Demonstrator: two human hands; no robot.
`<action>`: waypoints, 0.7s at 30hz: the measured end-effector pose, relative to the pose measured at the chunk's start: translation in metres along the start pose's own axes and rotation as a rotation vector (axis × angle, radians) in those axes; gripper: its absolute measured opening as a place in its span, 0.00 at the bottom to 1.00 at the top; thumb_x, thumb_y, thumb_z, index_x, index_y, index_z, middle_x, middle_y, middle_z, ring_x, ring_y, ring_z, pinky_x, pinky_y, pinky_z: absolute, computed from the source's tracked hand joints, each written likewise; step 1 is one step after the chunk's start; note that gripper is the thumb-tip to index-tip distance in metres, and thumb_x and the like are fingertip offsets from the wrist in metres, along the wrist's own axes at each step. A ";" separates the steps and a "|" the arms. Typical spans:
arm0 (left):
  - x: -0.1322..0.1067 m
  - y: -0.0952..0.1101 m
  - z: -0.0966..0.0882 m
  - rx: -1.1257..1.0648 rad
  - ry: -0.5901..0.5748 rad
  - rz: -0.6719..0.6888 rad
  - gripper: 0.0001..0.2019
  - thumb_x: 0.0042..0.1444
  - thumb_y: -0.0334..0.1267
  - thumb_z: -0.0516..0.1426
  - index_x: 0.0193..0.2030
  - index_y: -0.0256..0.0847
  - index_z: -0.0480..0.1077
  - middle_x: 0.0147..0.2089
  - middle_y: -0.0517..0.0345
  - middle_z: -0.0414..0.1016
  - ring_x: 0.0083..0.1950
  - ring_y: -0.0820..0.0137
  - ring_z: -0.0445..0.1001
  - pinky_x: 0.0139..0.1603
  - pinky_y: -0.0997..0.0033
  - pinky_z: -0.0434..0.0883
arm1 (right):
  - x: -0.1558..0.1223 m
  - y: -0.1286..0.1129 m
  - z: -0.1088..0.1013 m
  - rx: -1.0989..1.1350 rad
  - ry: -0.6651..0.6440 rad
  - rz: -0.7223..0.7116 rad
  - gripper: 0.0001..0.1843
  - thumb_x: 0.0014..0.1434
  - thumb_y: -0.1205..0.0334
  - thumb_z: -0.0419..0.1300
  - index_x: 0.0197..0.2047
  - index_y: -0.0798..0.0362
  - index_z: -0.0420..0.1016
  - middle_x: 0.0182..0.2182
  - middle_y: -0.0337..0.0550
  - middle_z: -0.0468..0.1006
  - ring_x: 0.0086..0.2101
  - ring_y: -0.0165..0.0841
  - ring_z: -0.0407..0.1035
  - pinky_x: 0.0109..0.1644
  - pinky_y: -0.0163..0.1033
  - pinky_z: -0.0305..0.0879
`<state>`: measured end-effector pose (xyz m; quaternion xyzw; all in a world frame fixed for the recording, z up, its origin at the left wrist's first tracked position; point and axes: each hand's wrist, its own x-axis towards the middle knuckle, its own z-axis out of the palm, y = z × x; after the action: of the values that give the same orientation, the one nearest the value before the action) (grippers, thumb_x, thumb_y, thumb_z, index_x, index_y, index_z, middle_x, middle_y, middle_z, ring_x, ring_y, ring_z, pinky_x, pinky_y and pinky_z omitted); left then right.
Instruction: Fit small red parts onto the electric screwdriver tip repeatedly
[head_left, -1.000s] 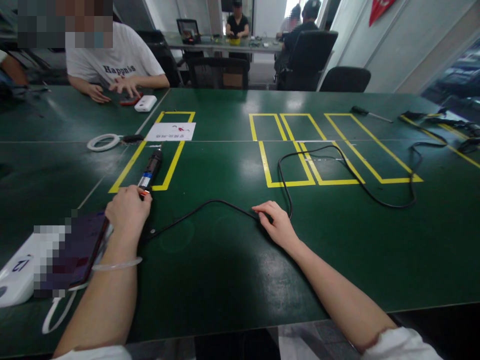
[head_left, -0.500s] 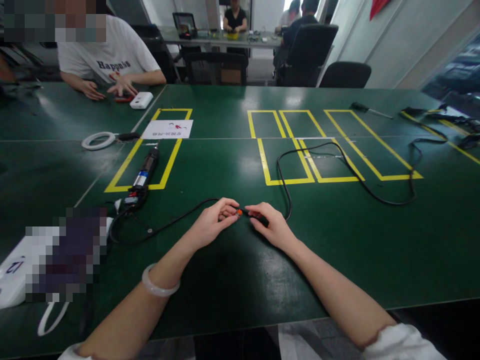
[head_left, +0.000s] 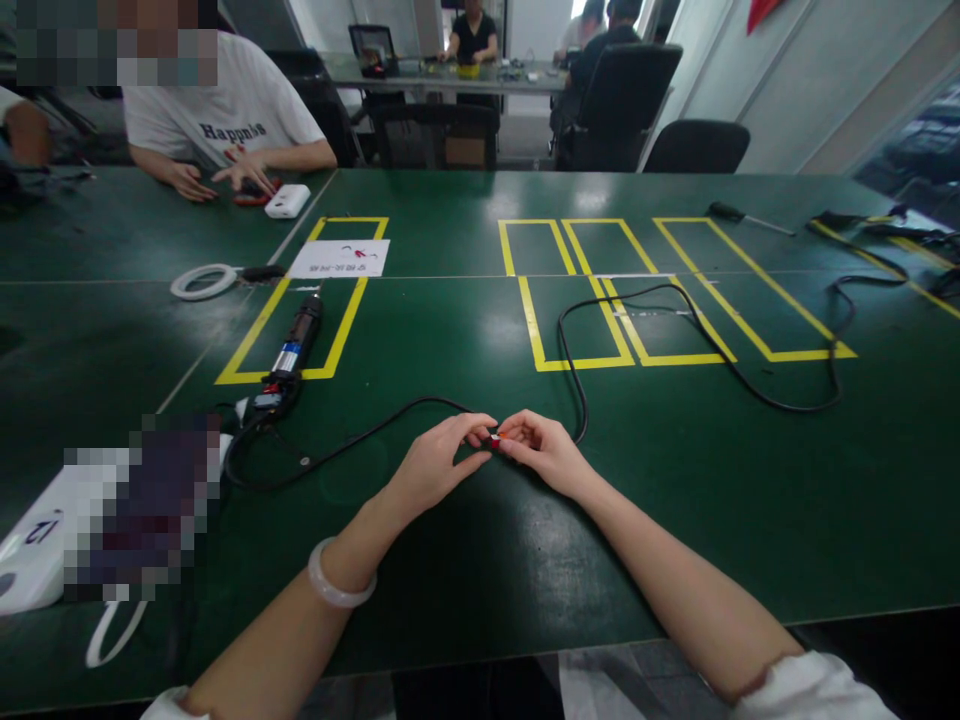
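A small red, white and orange piece sits at the fingertips of both my hands, too small for me to tell its kind. My left hand reaches it from the left, thumb and curled fingers closed about it. On the other side, the thumb and fingers of my right hand pinch it. A black cable passes behind my hands, just above the green table or lying on it. The cable leads left to a black electric screwdriver with a blue and white label.
Yellow tape outlines mark the table, with a white paper sign on one. A screwdriver and black cables lie at the far right. White coiled cord and a white device are on the left. A person sits opposite.
My hands have come together. My right fingers have closed on the small piece that my left hand held, and its red and white part now shows. The view has shifted slightly.
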<state>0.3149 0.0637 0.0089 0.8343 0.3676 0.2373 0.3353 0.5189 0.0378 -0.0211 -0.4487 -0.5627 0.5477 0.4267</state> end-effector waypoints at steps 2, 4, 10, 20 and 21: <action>-0.001 0.000 0.001 0.131 0.032 0.097 0.11 0.62 0.38 0.55 0.51 0.41 0.69 0.47 0.55 0.76 0.47 0.70 0.74 0.51 0.67 0.70 | 0.001 0.001 0.000 0.135 -0.039 0.071 0.14 0.56 0.53 0.66 0.39 0.54 0.73 0.28 0.38 0.76 0.26 0.27 0.70 0.27 0.32 0.66; -0.001 0.000 0.002 0.212 0.044 0.174 0.09 0.64 0.37 0.53 0.47 0.41 0.71 0.45 0.54 0.77 0.48 0.69 0.74 0.51 0.67 0.69 | 0.001 0.000 0.001 0.258 -0.087 0.134 0.16 0.54 0.52 0.68 0.38 0.55 0.73 0.27 0.39 0.77 0.25 0.28 0.71 0.25 0.32 0.67; -0.002 -0.003 0.004 0.235 0.094 0.211 0.10 0.64 0.41 0.54 0.45 0.40 0.72 0.40 0.56 0.79 0.41 0.71 0.76 0.45 0.70 0.69 | 0.000 -0.003 0.003 0.387 -0.129 0.229 0.20 0.58 0.45 0.63 0.34 0.56 0.71 0.24 0.41 0.77 0.22 0.28 0.71 0.22 0.32 0.68; -0.003 -0.008 0.004 0.174 0.097 0.137 0.11 0.64 0.43 0.54 0.45 0.40 0.73 0.42 0.57 0.80 0.42 0.71 0.76 0.45 0.71 0.70 | -0.003 -0.001 0.004 0.138 -0.056 -0.004 0.15 0.55 0.56 0.67 0.42 0.53 0.71 0.33 0.39 0.74 0.28 0.26 0.69 0.29 0.32 0.67; -0.002 -0.008 0.002 0.179 0.082 0.132 0.12 0.65 0.43 0.53 0.45 0.40 0.73 0.42 0.57 0.79 0.42 0.71 0.76 0.46 0.71 0.69 | -0.003 -0.001 0.004 0.113 -0.055 -0.004 0.14 0.56 0.56 0.67 0.42 0.53 0.71 0.32 0.39 0.74 0.28 0.27 0.69 0.29 0.33 0.67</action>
<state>0.3113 0.0651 0.0009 0.8729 0.3452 0.2591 0.2275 0.5159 0.0339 -0.0202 -0.4076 -0.5433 0.5897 0.4369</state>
